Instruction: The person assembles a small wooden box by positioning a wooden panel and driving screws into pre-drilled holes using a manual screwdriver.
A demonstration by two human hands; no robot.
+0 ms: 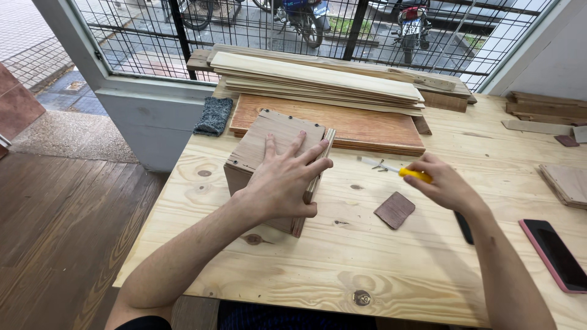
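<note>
My left hand (286,177) flat, fingers spread on wooden box (269,143); right hand (445,183) clamped on yellow-handled tool (414,175), right of box.

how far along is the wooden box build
Mostly assembled: the wooden box already has its walls and a top panel fixed with small fasteners at the corners. In hand: the left hand presses flat on the box, while the right hand grips a yellow-handled tool. Seemingly left: a thin side panel at the box's right edge, and loose screws on the table.
</note>
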